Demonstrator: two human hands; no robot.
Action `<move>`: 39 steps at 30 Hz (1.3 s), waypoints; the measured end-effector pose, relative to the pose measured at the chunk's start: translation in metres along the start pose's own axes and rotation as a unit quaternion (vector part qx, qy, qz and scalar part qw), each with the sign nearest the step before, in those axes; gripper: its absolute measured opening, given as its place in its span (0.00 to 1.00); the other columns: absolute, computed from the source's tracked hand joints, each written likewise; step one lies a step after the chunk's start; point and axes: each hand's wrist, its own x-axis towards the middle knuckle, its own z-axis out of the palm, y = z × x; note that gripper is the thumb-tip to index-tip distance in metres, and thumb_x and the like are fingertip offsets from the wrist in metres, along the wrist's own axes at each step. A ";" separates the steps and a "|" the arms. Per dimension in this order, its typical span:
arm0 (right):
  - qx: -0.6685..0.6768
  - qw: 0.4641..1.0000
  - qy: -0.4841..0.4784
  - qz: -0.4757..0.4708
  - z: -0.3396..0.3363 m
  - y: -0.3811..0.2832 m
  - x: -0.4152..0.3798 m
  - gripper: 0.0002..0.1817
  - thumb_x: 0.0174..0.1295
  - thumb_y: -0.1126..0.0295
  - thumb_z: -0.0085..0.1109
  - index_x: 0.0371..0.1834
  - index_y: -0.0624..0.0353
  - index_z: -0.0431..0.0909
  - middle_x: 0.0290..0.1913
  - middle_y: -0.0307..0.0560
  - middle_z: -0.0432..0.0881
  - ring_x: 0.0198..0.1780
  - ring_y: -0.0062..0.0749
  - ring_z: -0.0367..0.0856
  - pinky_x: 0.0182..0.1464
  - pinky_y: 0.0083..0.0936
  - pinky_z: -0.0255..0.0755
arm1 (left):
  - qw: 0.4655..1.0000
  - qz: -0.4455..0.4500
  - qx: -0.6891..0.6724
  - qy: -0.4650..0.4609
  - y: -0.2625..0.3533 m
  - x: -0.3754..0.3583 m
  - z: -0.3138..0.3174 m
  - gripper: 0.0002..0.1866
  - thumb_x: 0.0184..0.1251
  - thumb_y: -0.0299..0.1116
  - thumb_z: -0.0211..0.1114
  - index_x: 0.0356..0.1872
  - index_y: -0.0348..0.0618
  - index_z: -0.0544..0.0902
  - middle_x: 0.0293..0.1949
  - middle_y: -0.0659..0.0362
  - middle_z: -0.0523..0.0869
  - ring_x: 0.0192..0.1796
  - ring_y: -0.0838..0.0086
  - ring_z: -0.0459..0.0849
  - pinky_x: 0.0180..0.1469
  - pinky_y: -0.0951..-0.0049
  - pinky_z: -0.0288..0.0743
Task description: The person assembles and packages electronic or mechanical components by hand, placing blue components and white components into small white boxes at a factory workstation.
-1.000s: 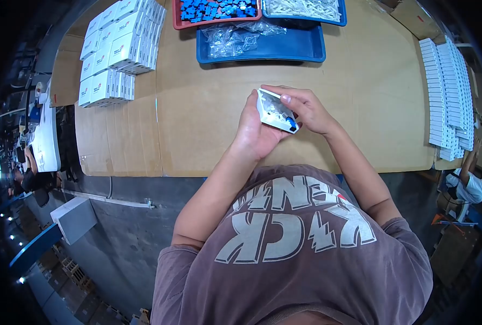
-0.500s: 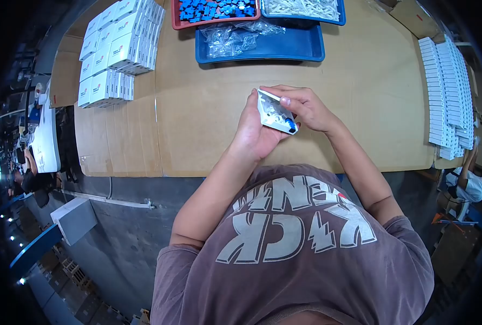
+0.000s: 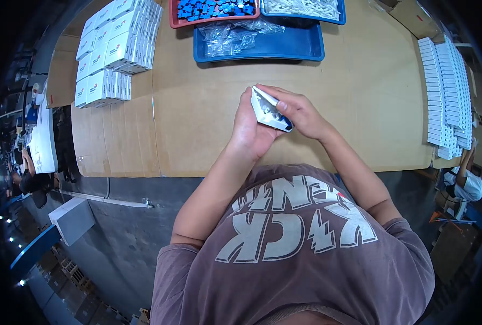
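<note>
A small white carton (image 3: 259,110) is held above the table in front of my chest, tilted, with its opening turned up. Pale contents and a dark blue piece show inside, too small to make out. My left hand (image 3: 246,129) cradles it from below and along its left side, thumb at the top corner. My right hand (image 3: 305,115) grips the right edge, with its fingers over the white lid flap and its thumb at the opening. That flap stands partly over the contents. Some right fingertips are hidden behind the carton.
White cartons (image 3: 120,50) are stacked at back left, and more white boxes (image 3: 440,97) at right. Ahead are a red tray (image 3: 214,23) of blue pieces, a blue tray (image 3: 339,20) of white pieces, and another blue tray (image 3: 260,58) with clear plastic bags. People sit at both sides.
The carton's opening has narrowed as the lid flap under my right hand has come down. Both hands and the carton have shifted slightly left.
</note>
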 end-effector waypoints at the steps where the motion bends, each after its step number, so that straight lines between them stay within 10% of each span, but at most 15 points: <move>1: -0.022 1.000 -0.001 -0.009 0.002 0.001 -0.001 0.30 0.82 0.55 0.52 0.78 0.63 0.70 0.77 0.57 0.73 0.77 0.43 0.71 0.78 0.35 0.62 | 1.000 0.005 0.007 0.005 0.000 0.001 -0.002 0.32 0.87 0.60 0.31 0.70 0.49 0.73 0.63 0.52 0.80 0.66 0.57 0.81 0.69 0.42 0.74; 15: -0.235 0.965 -0.032 -0.115 0.001 -0.008 -0.002 0.34 0.76 0.55 0.59 0.81 0.59 0.67 0.82 0.57 0.66 0.85 0.54 0.58 0.84 0.46 0.50 | 0.986 0.131 0.093 -0.047 -0.011 -0.009 0.001 0.33 0.86 0.61 0.42 0.73 0.44 0.71 0.63 0.56 0.82 0.64 0.66 0.83 0.64 0.61 0.79; 18: -0.057 0.993 -0.007 -0.101 -0.012 -0.011 0.004 0.31 0.80 0.56 0.55 0.80 0.61 0.69 0.81 0.55 0.68 0.86 0.49 0.56 0.85 0.45 0.48 | 0.975 0.143 0.154 -0.068 -0.006 -0.014 0.003 0.30 0.85 0.52 0.53 0.75 0.40 0.69 0.61 0.56 0.84 0.62 0.70 0.84 0.64 0.65 0.79; 23: 0.140 0.972 0.184 0.048 -0.008 -0.021 -0.002 0.21 0.82 0.62 0.55 0.69 0.63 0.80 0.62 0.44 0.85 0.56 0.21 0.84 0.60 0.22 0.78 | 0.932 0.250 0.244 -0.096 -0.001 -0.022 0.011 0.27 0.82 0.34 0.61 0.76 0.33 0.70 0.57 0.55 0.86 0.57 0.76 0.85 0.58 0.73 0.81; 39: 0.170 0.966 0.195 0.022 0.007 -0.047 -0.015 0.20 0.71 0.72 0.69 0.63 0.68 0.81 0.55 0.46 0.87 0.56 0.26 0.85 0.59 0.24 0.80 | 0.901 0.344 0.245 -0.094 -0.016 -0.030 0.002 0.25 0.84 0.38 0.62 0.73 0.33 0.75 0.60 0.55 0.86 0.58 0.77 0.84 0.62 0.74 0.79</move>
